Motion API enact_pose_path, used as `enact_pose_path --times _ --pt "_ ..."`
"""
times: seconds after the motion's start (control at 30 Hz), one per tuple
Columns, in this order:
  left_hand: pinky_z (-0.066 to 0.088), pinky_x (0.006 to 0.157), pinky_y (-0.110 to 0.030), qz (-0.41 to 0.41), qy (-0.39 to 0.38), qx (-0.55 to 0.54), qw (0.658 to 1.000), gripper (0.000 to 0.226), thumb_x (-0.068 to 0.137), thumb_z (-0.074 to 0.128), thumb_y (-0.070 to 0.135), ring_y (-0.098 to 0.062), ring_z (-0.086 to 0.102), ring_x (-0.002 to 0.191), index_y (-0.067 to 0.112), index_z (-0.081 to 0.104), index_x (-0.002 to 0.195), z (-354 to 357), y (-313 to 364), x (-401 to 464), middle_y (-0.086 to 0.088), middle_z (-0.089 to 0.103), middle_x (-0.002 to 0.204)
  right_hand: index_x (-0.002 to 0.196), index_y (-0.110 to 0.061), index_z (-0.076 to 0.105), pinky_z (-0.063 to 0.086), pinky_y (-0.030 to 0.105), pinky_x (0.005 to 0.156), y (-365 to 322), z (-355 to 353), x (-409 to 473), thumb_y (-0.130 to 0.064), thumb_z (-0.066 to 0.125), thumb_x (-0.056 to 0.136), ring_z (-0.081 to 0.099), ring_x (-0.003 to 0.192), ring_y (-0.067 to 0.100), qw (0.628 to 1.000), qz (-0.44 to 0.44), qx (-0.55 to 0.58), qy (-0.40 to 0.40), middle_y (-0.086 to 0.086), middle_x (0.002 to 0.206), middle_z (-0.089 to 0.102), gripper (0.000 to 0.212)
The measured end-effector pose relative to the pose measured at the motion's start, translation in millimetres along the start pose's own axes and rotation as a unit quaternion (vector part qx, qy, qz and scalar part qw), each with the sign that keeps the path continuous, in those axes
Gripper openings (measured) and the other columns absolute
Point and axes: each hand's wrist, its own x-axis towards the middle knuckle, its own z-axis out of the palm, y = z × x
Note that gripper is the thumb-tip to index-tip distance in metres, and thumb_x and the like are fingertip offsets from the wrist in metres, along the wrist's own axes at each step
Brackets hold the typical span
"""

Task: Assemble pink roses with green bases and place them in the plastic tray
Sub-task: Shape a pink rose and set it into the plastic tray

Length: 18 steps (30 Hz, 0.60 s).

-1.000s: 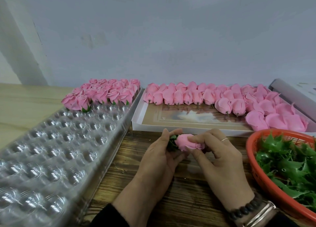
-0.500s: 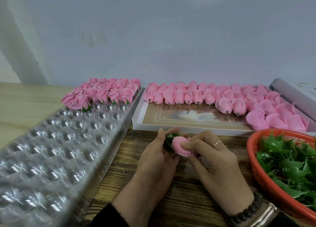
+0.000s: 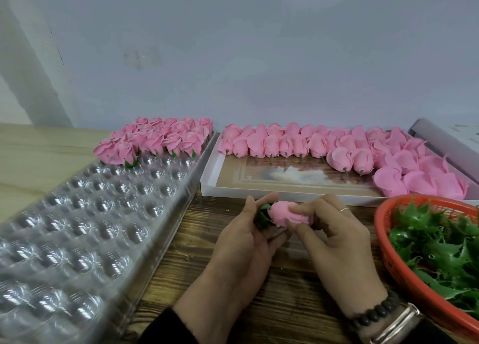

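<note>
Over the wooden table my two hands meet around one pink rose [image 3: 281, 214]. My left hand [image 3: 246, 240] grips the green base [image 3: 263, 215] at the rose's left end. My right hand [image 3: 334, 237] pinches the petals from the right. The clear plastic tray [image 3: 85, 214] with round cells lies to the left; several finished roses [image 3: 158, 141] with green bases fill its far end. A white flat box [image 3: 259, 191] behind my hands holds several loose pink roses [image 3: 337, 146].
An orange basket [image 3: 383, 240] full of green bases [image 3: 438, 245] stands at the right edge, close to my right wrist. A grey wall rises behind the box. A grey roll [image 3: 440, 139] lies at the far right.
Both hands have turned the rose between them; it now lies more sideways with its petals toward the right hand. The hands stayed in the same spot.
</note>
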Motion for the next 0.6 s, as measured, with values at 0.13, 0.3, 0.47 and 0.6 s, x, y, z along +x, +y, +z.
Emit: enact_pose_path --times 0.13,0.3,0.47,0.6 --pt "0.058 0.077 -0.032 0.006 -0.018 0.023 1.000 0.045 0.091 0.038 0.037 -0.026 0.069 0.090 0.003 0.062 0.107 0.2 -0.7 -1.4 -0.020 0.069 0.101 0.081 -0.013 0.069 0.044 0.010 0.068 -3.8 -0.3 0.3 0.010 0.072 0.069 0.054 0.078 0.002 0.999 -0.019 -0.015 -0.025 -0.011 0.080 0.054 0.026" --pt "0.056 0.077 -0.026 0.001 -0.069 0.061 0.996 0.048 0.079 0.048 0.038 -0.021 0.067 0.099 0.006 0.060 0.113 2.2 -5.6 -4.5 -0.014 0.069 0.106 0.081 -0.008 0.069 0.045 0.013 0.067 -7.0 -2.1 0.0 0.009 0.072 0.071 0.054 0.077 0.002 0.999 -0.040 -0.017 -0.033 -0.008 0.079 0.053 0.020" --pt "0.056 0.075 -0.027 0.006 -0.095 0.073 0.993 0.038 0.078 0.046 0.008 -0.021 0.068 0.094 0.007 0.060 0.113 -2.2 -2.9 -0.6 -0.014 0.069 0.106 0.080 -0.015 0.069 0.044 0.011 0.064 -4.9 -1.4 0.8 0.005 0.072 0.073 0.054 0.075 0.000 1.000 -0.011 0.004 -0.022 -0.010 0.078 0.053 0.021" --pt "0.056 0.068 -0.028 0.071 -0.069 0.287 0.953 0.050 0.085 0.037 -0.013 -0.020 0.068 0.079 0.017 0.052 0.122 -12.0 6.9 3.2 -0.012 0.070 0.097 0.081 -0.019 0.069 0.041 0.005 0.064 -0.6 -0.5 2.9 0.005 0.073 0.072 0.056 0.076 -0.002 0.997 0.042 0.065 -0.012 -0.011 0.077 0.056 0.026"
